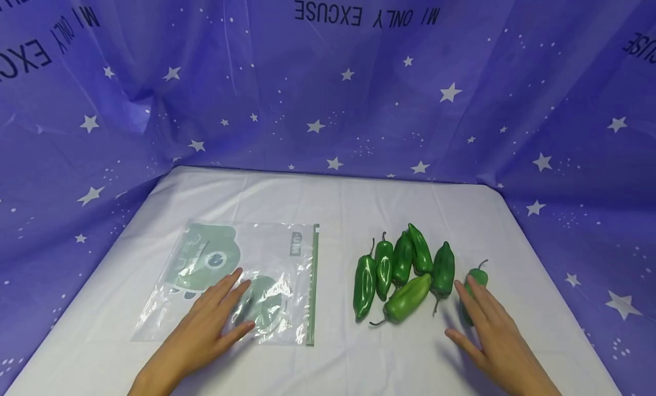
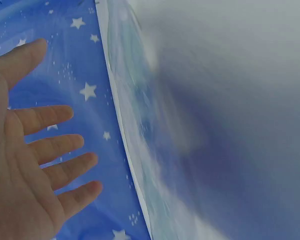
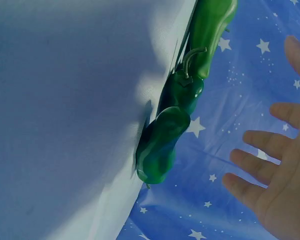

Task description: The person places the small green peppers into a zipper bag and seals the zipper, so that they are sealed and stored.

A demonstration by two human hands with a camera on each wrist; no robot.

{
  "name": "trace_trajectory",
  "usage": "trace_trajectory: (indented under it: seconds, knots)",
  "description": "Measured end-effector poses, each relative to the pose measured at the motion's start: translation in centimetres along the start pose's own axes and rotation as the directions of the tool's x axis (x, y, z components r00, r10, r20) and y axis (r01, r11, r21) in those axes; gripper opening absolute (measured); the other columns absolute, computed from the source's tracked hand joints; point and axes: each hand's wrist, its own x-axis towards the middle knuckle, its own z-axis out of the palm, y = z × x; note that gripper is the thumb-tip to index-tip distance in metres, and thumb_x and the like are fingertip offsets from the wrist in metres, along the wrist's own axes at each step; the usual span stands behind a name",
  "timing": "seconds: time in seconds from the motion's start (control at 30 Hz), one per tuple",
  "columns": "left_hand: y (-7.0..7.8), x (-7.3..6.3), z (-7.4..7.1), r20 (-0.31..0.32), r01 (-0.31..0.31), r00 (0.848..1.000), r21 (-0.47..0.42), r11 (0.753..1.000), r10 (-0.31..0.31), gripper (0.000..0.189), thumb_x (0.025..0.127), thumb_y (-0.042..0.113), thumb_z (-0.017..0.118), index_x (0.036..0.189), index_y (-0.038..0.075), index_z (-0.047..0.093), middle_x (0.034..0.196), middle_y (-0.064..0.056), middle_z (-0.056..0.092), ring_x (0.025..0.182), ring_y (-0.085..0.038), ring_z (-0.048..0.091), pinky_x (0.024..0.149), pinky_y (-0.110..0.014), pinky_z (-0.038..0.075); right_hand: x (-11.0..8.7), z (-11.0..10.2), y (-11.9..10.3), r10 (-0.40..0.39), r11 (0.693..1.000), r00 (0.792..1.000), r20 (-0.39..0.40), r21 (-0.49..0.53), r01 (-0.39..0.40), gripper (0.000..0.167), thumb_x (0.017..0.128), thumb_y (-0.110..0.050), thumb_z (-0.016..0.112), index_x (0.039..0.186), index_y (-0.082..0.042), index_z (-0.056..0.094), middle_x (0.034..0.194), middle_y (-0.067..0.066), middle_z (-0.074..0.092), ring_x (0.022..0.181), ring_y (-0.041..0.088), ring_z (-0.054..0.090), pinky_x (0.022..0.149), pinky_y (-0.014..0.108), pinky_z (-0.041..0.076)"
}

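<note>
A clear zip bag (image 1: 299, 282) with a green cartoon print lies flat on the left of the table, its green slider strip (image 1: 312, 288) facing right. Over its lower part hovers my left hand (image 1: 205, 322), fingers spread and holding nothing; the left wrist view shows the same hand (image 2: 35, 160) with straight fingers. Several green peppers lie in a group right of the middle, among them a lighter one (image 1: 408, 299). My right hand (image 1: 494, 333) is extended over the rightmost pepper (image 1: 478, 277), partly hiding it. In the right wrist view the palm (image 3: 285, 175) faces the peppers (image 3: 162, 145), apart from them.
A white cloth (image 1: 338, 213) covers the table. Purple sheeting with white stars (image 1: 318, 99) hangs behind the table and along both sides. Between the bag and the peppers runs a strip of bare cloth.
</note>
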Motion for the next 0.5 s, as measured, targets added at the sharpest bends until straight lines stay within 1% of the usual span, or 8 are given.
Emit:
trace_trajectory:
  seconds: [0.07, 0.1, 0.23, 0.33, 0.43, 0.5]
  knots:
    - [0.2, 0.8, 0.2, 0.024, -0.005, 1.0, -0.015, 1.0, 0.006, 0.067, 0.085, 0.043, 0.068, 0.139, 0.009, 0.047, 0.148, -0.011, 0.035, 0.13, -0.032, 0.039, 0.099, -0.052, 0.036, -0.2, -0.1, 0.1, 0.022, 1.0, 1.0, 0.006, 0.011, -0.022, 0.088, 0.079, -0.036, 0.075, 0.15, -0.012, 0.028, 0.15, 0.019, 0.028, 0.134, 0.039, 0.028, 0.114, 0.038, 0.01]
    - [0.3, 1.2, 0.3, 0.04, -0.008, 0.999, -0.022, 1.0, 0.009, 0.066, 0.086, 0.043, 0.067, 0.138, 0.008, 0.047, 0.147, -0.011, 0.037, 0.129, -0.032, 0.042, 0.096, -0.052, 0.039, -0.3, -0.1, 0.1, 0.037, 0.999, 0.999, 0.01, 0.016, -0.037, 0.089, 0.079, -0.035, 0.076, 0.15, -0.012, 0.028, 0.149, 0.019, 0.029, 0.133, 0.04, 0.03, 0.114, 0.039, 0.011]
    - [0.7, 2.9, 0.8, 0.103, -0.007, 0.995, -0.033, 0.999, 0.01, 0.064, 0.088, 0.044, 0.064, 0.138, 0.009, 0.047, 0.144, -0.011, 0.041, 0.126, -0.031, 0.045, 0.094, -0.051, 0.042, -0.6, -0.3, 0.3, 0.093, 0.995, 0.995, 0.036, 0.022, -0.094, 0.088, 0.08, -0.034, 0.075, 0.151, -0.014, 0.026, 0.148, 0.022, 0.03, 0.131, 0.043, 0.031, 0.112, 0.047, 0.015]
    - [1.0, 4.1, 1.3, 0.124, -0.022, 0.992, -0.03, 0.999, 0.026, 0.063, 0.088, 0.043, 0.064, 0.139, 0.009, 0.047, 0.142, -0.012, 0.042, 0.124, -0.032, 0.047, 0.093, -0.05, 0.043, -0.7, -0.3, 0.6, 0.118, 0.993, 0.992, 0.035, 0.017, -0.119, 0.087, 0.081, -0.034, 0.074, 0.151, -0.012, 0.027, 0.147, 0.023, 0.031, 0.13, 0.045, 0.031, 0.11, 0.052, 0.017]
    - [1.3, 5.3, 1.8, 0.14, -0.045, 0.989, -0.036, 0.998, 0.05, 0.064, 0.088, 0.042, 0.065, 0.139, 0.009, 0.046, 0.139, -0.012, 0.044, 0.12, -0.032, 0.049, 0.091, -0.048, 0.045, -0.7, -0.2, 1.0, 0.135, 0.991, 0.991, 0.014, 0.009, -0.135, 0.086, 0.081, -0.033, 0.074, 0.149, -0.01, 0.029, 0.145, 0.025, 0.033, 0.129, 0.045, 0.032, 0.109, 0.053, 0.018]
    - [1.5, 6.1, 2.2, 0.16, -0.052, 0.985, -0.051, 0.997, 0.06, 0.064, 0.088, 0.041, 0.065, 0.14, 0.009, 0.045, 0.135, -0.01, 0.046, 0.117, -0.029, 0.051, 0.088, -0.046, 0.046, -0.7, -0.1, 1.3, 0.153, 0.988, 0.988, -0.009, 0.006, -0.153, 0.086, 0.081, -0.034, 0.075, 0.149, -0.009, 0.029, 0.143, 0.026, 0.034, 0.127, 0.047, 0.033, 0.108, 0.054, 0.021]
